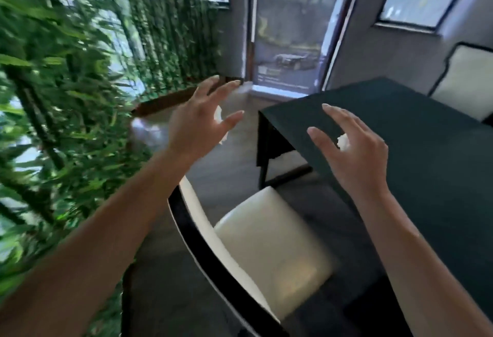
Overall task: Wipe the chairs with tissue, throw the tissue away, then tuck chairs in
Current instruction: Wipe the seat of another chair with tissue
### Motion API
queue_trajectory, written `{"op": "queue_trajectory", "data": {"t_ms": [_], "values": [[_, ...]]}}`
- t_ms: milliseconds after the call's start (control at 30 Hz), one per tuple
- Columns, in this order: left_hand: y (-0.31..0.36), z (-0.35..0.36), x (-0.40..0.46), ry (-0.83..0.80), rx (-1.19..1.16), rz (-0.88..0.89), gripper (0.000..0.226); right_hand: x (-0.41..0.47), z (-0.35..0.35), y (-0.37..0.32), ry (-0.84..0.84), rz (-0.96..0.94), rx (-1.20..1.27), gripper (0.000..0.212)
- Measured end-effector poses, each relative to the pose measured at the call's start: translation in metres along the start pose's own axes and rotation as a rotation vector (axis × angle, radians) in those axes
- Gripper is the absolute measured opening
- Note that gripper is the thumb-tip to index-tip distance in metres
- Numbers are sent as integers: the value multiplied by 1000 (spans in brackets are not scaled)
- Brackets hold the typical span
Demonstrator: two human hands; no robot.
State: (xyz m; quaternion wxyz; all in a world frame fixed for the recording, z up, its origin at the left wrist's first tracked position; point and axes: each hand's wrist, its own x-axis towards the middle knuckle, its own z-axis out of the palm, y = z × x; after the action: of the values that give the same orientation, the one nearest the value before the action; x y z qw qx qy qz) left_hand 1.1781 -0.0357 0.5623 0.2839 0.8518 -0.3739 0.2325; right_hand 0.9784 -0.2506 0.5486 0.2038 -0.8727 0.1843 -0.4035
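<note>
My left hand is raised over the floor left of the table, thumb and two fingers spread; bits of white tissue show past its palm, the rest hidden. My right hand hovers above the dark table, thumb and index finger stretched out, the other fingers curled round a white tissue wad. Below both hands stands a chair with a cream seat and a black curved back, pulled out from the table's near corner. A second cream chair stands at the table's far side.
Bamboo plants fill the left side behind a low wooden border. A blurred pale object sits on the floor near the plants. A glass door and grey wall lie ahead. Dark floor runs between the plants and the table.
</note>
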Motion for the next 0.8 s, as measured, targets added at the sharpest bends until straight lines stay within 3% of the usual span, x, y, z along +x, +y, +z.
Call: {"op": "queue_trajectory", "data": {"t_ms": [333,600,800], "values": [[29,38,44,-200,-250,296,58,-49,-42,-30,215,251,-219,49],[60,67,58,-286,-311,369,59,-54,-60,-1,294,334,-223,50],[68,86,70,-337,-303,385,60,-60,-58,15,239,371,-249,52]]}}
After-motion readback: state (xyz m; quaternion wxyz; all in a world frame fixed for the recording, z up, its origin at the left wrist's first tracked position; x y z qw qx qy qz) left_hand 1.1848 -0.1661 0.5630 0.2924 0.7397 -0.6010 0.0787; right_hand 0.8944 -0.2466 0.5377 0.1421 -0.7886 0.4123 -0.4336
